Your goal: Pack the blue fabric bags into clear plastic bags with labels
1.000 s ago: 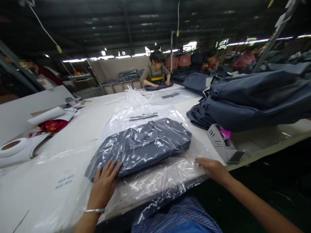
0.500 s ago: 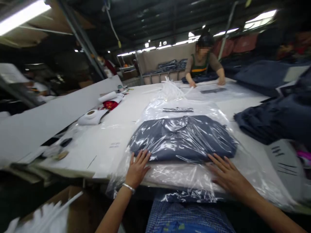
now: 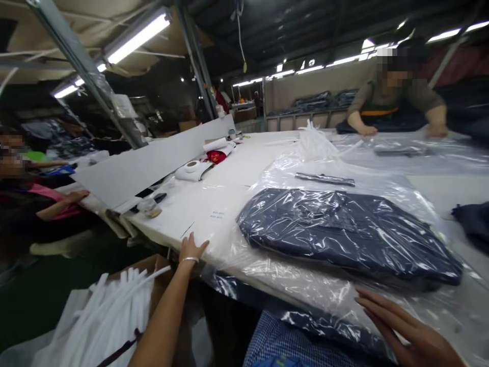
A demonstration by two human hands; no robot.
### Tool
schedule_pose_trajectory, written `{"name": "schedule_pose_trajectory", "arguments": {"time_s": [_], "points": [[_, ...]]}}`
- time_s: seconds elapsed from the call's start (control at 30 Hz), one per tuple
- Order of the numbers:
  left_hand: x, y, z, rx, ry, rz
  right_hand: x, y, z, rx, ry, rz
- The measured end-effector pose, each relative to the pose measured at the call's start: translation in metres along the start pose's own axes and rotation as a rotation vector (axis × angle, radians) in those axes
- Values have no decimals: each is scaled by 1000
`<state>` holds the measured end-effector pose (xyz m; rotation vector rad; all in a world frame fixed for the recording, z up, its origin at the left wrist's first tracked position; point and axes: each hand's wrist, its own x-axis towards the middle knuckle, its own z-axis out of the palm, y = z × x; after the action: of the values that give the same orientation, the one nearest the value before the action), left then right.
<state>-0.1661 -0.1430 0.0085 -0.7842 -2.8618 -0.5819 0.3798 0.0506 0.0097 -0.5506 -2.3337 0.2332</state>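
A folded navy garment (image 3: 336,224) lies inside a clear plastic bag (image 3: 290,270) on the white table, the bag's loose edge spreading toward me. My left hand (image 3: 191,248) rests at the table's front edge, left of the bag, fingers spread and holding nothing. Over the near right part of the bag is my right hand (image 3: 408,321), its fingers stretched out; whether it presses on the plastic I cannot tell. A dark strip (image 3: 324,179) shows on the bag just beyond the garment.
White strips (image 3: 110,311) fill a cardboard box below the table at left. More white strips (image 3: 313,140) lie beyond the bag. A white roll (image 3: 193,168) sits by the low partition (image 3: 164,158). A co-worker (image 3: 397,102) handles plastic across the table; another person (image 3: 49,199) is at left.
My view has turned left. My left hand has left the garment's front edge for the table edge. My right hand has drawn back from the garment toward me.
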Motion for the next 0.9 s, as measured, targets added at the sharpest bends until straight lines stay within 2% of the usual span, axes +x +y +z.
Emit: {"name": "schedule_pose_trajectory", "arguments": {"time_s": [0.1,0.17,0.27,0.3,0.4,0.5,0.57,0.67,0.77,0.9], "points": [[2,-5,-3,2,-22,-3,33,-22,3,-26,-45,-54],[-6,4,-14,-5,38,49,47,-27,6,-48,-16,-35],[-34,38,-35,-124,196,278,51,-24,8,-79,-27,-15],[-47,53,-41,-189,209,356,48,-22,8,-88,-35,-3],[-92,105,-46,-314,93,579,34,-18,9,-97,-57,40],[-122,154,-31,-308,-4,911,21,-16,9,-106,-31,83],[-129,183,-15,-230,-11,1092,19,-14,7,-143,8,102],[-126,217,6,-89,-16,1214,21,-7,-2,-260,31,104],[-118,231,17,-23,-62,1250,19,3,-12,-383,-38,127],[-116,227,30,-6,-75,1272,0,22,-13,-456,-131,169]]}}
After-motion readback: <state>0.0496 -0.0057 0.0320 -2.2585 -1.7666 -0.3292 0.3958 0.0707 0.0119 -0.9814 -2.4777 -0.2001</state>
